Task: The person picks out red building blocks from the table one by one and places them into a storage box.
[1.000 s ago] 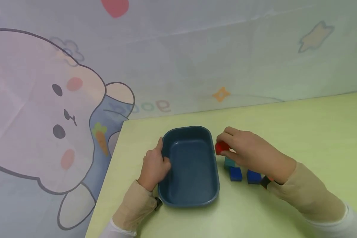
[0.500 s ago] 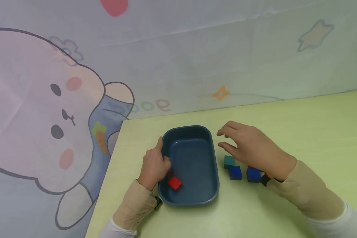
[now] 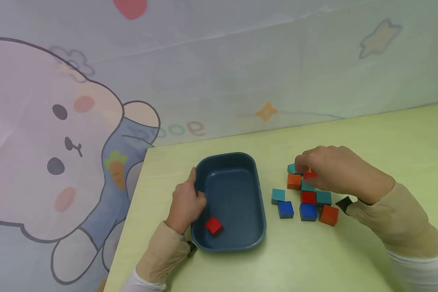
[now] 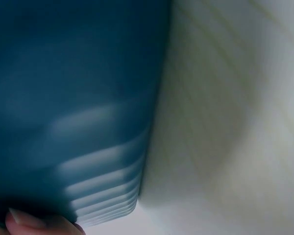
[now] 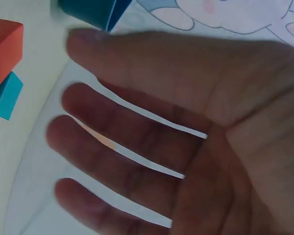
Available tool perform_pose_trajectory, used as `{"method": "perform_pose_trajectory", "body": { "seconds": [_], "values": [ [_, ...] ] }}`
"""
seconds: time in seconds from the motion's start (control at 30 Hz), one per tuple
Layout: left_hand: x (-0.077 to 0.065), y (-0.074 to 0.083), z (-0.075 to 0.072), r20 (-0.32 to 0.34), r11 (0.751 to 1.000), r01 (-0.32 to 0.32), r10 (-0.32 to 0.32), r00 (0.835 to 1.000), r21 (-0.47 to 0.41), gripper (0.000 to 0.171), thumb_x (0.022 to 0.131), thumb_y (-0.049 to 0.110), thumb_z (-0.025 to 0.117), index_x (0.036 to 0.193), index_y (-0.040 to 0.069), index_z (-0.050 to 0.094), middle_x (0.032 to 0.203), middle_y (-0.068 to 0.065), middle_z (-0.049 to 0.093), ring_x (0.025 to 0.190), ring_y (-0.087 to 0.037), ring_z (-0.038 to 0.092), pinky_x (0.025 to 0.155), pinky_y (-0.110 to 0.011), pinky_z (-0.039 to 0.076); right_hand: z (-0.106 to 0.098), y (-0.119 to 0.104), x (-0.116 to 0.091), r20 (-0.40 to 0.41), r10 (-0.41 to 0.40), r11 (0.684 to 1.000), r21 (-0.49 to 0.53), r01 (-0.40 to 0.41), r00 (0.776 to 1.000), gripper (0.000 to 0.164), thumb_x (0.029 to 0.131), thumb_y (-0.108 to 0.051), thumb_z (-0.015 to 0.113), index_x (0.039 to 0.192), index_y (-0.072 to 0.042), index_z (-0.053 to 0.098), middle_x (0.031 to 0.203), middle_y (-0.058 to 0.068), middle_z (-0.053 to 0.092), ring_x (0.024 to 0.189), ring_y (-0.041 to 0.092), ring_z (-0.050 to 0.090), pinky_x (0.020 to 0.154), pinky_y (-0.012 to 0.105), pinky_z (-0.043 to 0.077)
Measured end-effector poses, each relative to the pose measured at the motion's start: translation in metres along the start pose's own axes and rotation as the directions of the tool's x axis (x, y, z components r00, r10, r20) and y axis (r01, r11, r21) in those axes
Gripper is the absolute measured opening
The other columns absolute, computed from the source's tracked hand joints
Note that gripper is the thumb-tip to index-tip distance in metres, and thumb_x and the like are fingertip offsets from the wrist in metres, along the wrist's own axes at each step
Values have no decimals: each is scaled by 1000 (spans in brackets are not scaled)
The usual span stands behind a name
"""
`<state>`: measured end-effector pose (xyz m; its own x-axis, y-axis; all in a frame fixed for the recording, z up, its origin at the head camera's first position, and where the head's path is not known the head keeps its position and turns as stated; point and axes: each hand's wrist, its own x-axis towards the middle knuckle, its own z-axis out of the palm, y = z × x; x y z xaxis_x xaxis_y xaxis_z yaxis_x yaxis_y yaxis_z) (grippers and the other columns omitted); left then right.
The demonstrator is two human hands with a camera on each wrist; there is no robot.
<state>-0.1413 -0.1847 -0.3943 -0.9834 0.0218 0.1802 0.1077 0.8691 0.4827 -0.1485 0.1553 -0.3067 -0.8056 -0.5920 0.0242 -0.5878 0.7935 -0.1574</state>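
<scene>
A dark blue rectangular tray (image 3: 235,198) stands on the table with one red cube (image 3: 214,226) near its lower left corner. My left hand (image 3: 185,207) grips the tray's left rim, thumb over the inside. In the left wrist view, the tray's outer wall (image 4: 103,88) fills the left side. My right hand (image 3: 337,170) is over the far part of a group of cubes, near a red cube (image 3: 310,176) partly hidden by its fingers. Its fingers look extended in the right wrist view, with no cube visibly held. A teal cube (image 5: 90,11) shows beyond the thumb.
Right of the tray lie several cubes: teal (image 3: 278,196), blue (image 3: 286,209), another blue (image 3: 308,212), red (image 3: 308,197), orange (image 3: 294,181) and orange-red (image 3: 329,215). Behind the yellow-green table (image 3: 241,271) hangs a printed cloth (image 3: 219,81).
The red cube left my right hand and now lies in the tray. That hand has moved right, off the tray's side and over the cubes. My left hand keeps its grip.
</scene>
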Motion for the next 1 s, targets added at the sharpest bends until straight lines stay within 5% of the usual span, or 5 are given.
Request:
{"method": "perform_pose_trajectory", "body": {
  "seconds": [0.17, 0.3, 0.63, 1.0],
  "values": [
    [0, -1, 0, 6, 1000, 5, -5, 1000, 0, 69, 69, 4, 46, 136, 4, 32, 51, -6, 45, 37, -15, 35, 35, -28, 31, 9, 1, 2, 243, 4, 999, 48, -17, 970, 25, 64, -9, 72, 77, -25, 58, 75, -9, 51, 65, 10, 46, 51, 27, 37],
    [0, -1, 0, 4, 1000, 5, -5, 1000, 2, 69, 69, 4, 46, 136, 4, 32, 54, -9, 49, 37, -15, 35, 35, -28, 31, 19, 2, 4, 336, 0, 995, 94, -34, 942, 33, 61, 1, 69, 83, -23, 62, 80, -4, 50, 69, 14, 44, 54, 28, 38],
    [0, -1, 1, 14, 1000, 13, -13, 1000, -2, 69, 70, 4, 46, 137, 5, 31, 50, -7, 45, 36, -15, 36, 35, -28, 32, 35, 1, 8, 294, -61, 997, 64, 44, 954, 37, 61, 9, 68, 78, -24, 65, 87, -2, 45, 66, 13, 46, 51, 24, 40],
    [0, -3, 1, -5, 1000, -17, 17, 1000, -11, 69, 69, 5, 45, 136, 4, 32, 49, -5, 44, 36, -14, 36, 35, -28, 32, 36, 0, 12, 182, -141, 989, 69, 130, 973, 29, 65, -1, 68, 80, -26, 65, 81, -6, 45, 66, 11, 47, 55, 25, 41]
  ]
}}
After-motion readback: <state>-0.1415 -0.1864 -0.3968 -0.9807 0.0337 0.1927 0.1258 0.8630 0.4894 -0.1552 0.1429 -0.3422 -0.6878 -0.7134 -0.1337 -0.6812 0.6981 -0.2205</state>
